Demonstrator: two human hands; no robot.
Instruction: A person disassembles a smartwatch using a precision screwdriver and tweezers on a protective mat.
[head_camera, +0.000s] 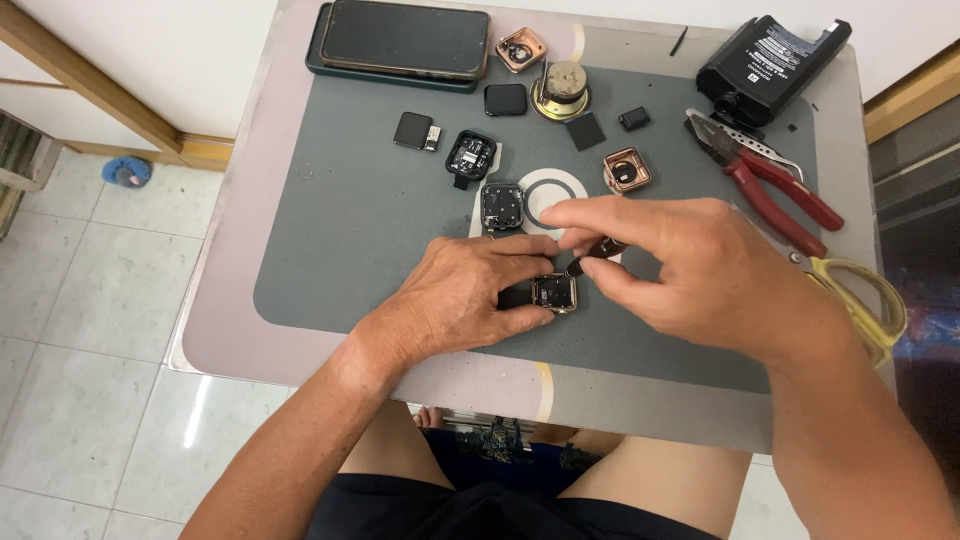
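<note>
The left hand (465, 295) has its grip closed on a small square watch case (554, 292), thumb below and fingers above, pinning it flat on the grey mat (350, 220) near the front middle of the desk (240, 200). The right hand (690, 265) pinches a short dark tool (597, 252) between thumb and forefinger — grip shut on it, the tip angled down and to the left, just over the upper right corner of the case. So the case lies just left of and below the right grip, with the tool's long axis slanting from upper right to lower left; the left hand is the nearer one, already touching it. Whether the tip touches the case I cannot tell, and what kind of tool it is stays unclear, most of it being hidden by the fingers.

Further out lie another opened watch body (502, 206) beside a white ring (550, 197), a copper-coloured case (627, 169), a black module (470, 155) and small dark screens. At the back edge rests a phone (405, 38); to the right are red-handled pliers (770, 180), a black battery pack (770, 62) and yellow-handled scissors (870, 300) — partly covered by the right forearm.
</note>
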